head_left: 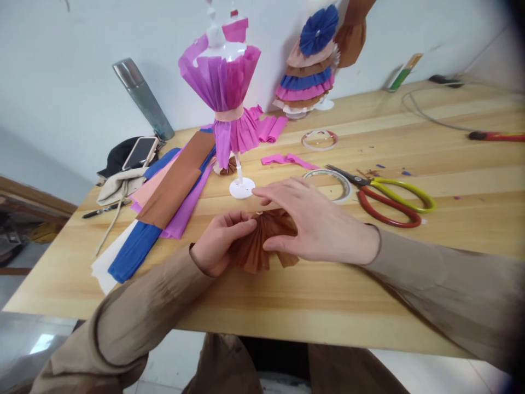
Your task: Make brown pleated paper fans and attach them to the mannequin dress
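Note:
A pleated piece of brown crepe paper (259,247) lies fanned out on the wooden table (287,295) in front of me. My left hand (219,242) pinches its top left edge, fingers closed on the folds. My right hand (315,221) lies over the paper's right side with fingers stretched out and pressing the pleats flat. Just behind stands a small white mannequin (240,183) dressed in a purple and pink pleated paper dress (229,93).
Strips of brown, pink, purple, blue and white crepe paper (164,202) lie at left. Red and yellow scissors (385,197) and two tape rolls (332,180) lie at right. A phone (140,151), a metal flask (143,98) and a second layered paper dress (307,76) stand behind.

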A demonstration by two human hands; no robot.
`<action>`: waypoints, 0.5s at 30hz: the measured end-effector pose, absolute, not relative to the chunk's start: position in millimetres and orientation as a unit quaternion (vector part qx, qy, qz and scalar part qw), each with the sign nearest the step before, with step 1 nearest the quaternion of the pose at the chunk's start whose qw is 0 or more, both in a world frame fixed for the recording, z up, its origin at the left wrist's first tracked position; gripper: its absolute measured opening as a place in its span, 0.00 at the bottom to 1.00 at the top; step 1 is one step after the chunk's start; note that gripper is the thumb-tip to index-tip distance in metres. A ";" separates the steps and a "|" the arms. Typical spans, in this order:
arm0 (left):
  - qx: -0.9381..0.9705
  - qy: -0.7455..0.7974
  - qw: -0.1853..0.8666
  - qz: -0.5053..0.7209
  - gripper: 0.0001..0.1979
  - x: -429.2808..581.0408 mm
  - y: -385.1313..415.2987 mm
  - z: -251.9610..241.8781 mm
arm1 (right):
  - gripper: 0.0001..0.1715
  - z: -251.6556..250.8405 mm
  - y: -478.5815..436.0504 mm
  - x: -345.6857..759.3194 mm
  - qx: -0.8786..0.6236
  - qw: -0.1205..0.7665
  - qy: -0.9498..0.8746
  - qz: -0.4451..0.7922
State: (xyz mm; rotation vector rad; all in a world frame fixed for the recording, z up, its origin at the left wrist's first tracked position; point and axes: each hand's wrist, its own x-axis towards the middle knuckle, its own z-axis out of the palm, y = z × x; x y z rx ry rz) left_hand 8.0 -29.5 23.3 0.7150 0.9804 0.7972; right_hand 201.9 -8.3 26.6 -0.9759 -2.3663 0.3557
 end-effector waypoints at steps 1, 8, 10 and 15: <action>0.328 0.446 0.749 0.365 0.15 7.7 -29.8 22.6 | 0.41 26.4 -10.5 200.0 -0.372 0.264 -0.880 0.133; 0.341 0.443 0.748 0.357 0.14 3.9 -28.2 20.2 | 0.37 26.5 -12.8 199.2 -0.367 0.234 -0.865 0.248; 0.339 0.445 0.752 0.348 0.14 3.4 -27.2 21.6 | 0.34 25.1 -10.8 200.7 -0.367 0.240 -0.861 0.259; 0.393 0.461 0.722 0.334 0.20 4.0 -25.9 28.3 | 0.25 22.6 -10.0 201.0 -0.374 0.274 -0.865 0.192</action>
